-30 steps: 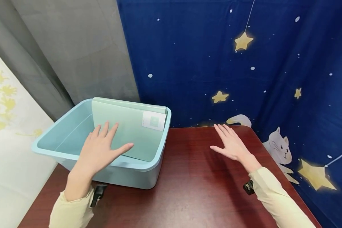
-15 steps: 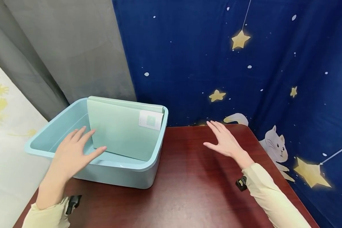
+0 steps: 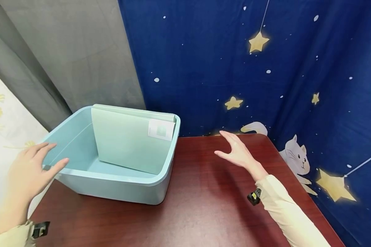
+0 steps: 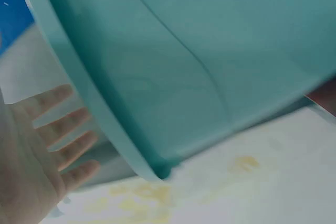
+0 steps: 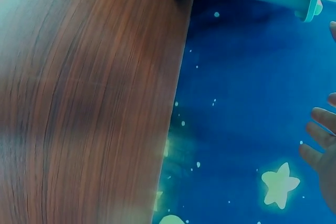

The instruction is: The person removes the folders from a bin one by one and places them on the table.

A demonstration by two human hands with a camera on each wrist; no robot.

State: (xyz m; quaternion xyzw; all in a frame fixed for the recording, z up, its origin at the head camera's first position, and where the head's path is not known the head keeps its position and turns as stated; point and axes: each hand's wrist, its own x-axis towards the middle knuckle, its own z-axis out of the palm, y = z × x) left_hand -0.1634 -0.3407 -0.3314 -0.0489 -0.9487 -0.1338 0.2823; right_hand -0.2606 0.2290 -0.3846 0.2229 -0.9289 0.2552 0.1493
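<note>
A light blue plastic tub (image 3: pixel 117 187) stands on the left half of the table in the head view. Pale green folders (image 3: pixel 130 140) lean inside it against the back right, the front one bearing a white label (image 3: pixel 161 129). My left hand (image 3: pixel 29 171) hovers at the tub's left front corner, fingers spread and holding nothing; in the left wrist view its fingertips lie near the tub's rim (image 4: pixel 89 93). Over the right side of the table hangs my right hand (image 3: pixel 236 151), fingers extended, thumb apart, with nothing in it. Only part of that hand (image 5: pixel 323 145) shows in the right wrist view.
The dark red wooden table (image 3: pixel 198 192) ends at a back edge before a blue star-printed curtain (image 3: pixel 201 68). A grey curtain (image 3: pixel 80 58) hangs behind the tub. White cloth with yellow print (image 3: pixel 6 113) is at the left.
My left hand has moved from over the tub leftward to its left corner. The right hand has shifted slightly left, with its fingers bent a little more. The head view has turned slightly.
</note>
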